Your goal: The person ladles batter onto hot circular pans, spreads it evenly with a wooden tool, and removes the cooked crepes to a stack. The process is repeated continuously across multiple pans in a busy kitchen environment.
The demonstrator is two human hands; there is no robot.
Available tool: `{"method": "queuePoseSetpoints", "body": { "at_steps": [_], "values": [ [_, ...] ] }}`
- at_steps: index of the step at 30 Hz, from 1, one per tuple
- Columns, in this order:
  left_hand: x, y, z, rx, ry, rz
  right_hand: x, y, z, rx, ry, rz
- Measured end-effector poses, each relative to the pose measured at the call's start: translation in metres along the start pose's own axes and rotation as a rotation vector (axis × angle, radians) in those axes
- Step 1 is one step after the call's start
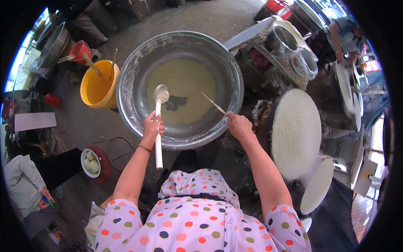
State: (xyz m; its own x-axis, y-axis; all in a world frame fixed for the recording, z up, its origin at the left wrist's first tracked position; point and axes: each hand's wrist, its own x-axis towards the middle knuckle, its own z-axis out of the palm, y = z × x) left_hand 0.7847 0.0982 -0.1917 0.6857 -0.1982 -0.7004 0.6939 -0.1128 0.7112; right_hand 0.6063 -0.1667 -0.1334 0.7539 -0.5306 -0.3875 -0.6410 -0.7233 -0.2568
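A wide metal basin [228,59] stands in front of me, with pale, thin batter [184,75] in its bottom. My left hand [151,128] is closed round the white handle of a ladle [161,93]; its batter-coated bowl hangs over the basin, above the liquid. At the basin's right rim, my right hand [240,126] grips one end of a thin, batter-smeared stick [215,105]. The stick's pointed tip reaches left over the basin. To the right of my right forearm, a large round pale sheet [296,134] covers a round griddle.
Another pale disc [317,185] stands tilted near the griddle, amid steam. At left are a yellow bucket [110,98] with wooden handles in it, a red bucket [79,51] and a bowl [85,169] of whitish round things. People are at far left, upper left and upper right.
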Motion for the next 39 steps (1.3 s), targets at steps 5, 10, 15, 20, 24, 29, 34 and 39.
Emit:
{"method": "queuePoseSetpoints", "body": {
  "at_steps": [5, 10, 15, 20, 24, 29, 34, 39],
  "values": [
    [0.045, 0.001, 0.014, 0.133, -0.016, 0.068, 0.042, -0.033, 0.033, -0.104, -0.171, -0.105],
    [0.108, -0.036, 0.042, 0.411, 0.181, 0.512, 0.049, -0.012, 0.048, 0.374, -0.243, -0.003],
    [0.058, -0.08, 0.078, 0.351, 0.138, 0.239, 0.035, -0.004, 0.055, 0.246, -0.232, -0.325],
    [0.07, -0.021, 0.077, 0.28, 0.214, 0.338, 0.06, 0.018, 0.07, 0.409, -0.178, -0.007],
    [0.117, -0.102, 0.108, 0.371, 0.387, 0.553, 0.072, 0.033, 0.104, 0.33, -0.207, -0.126],
    [0.091, -0.028, 0.097, 0.118, 0.141, 0.286, 0.054, -0.019, 0.063, 0.683, -0.294, 0.126],
    [0.109, -0.056, 0.115, 0.279, 0.18, 0.308, 0.075, -0.011, 0.097, 0.51, -0.119, -0.113],
    [0.086, -0.051, 0.096, -0.614, -0.205, -0.193, 0.033, -0.023, 0.062, 0.418, -0.177, -0.115]
  ]
}}
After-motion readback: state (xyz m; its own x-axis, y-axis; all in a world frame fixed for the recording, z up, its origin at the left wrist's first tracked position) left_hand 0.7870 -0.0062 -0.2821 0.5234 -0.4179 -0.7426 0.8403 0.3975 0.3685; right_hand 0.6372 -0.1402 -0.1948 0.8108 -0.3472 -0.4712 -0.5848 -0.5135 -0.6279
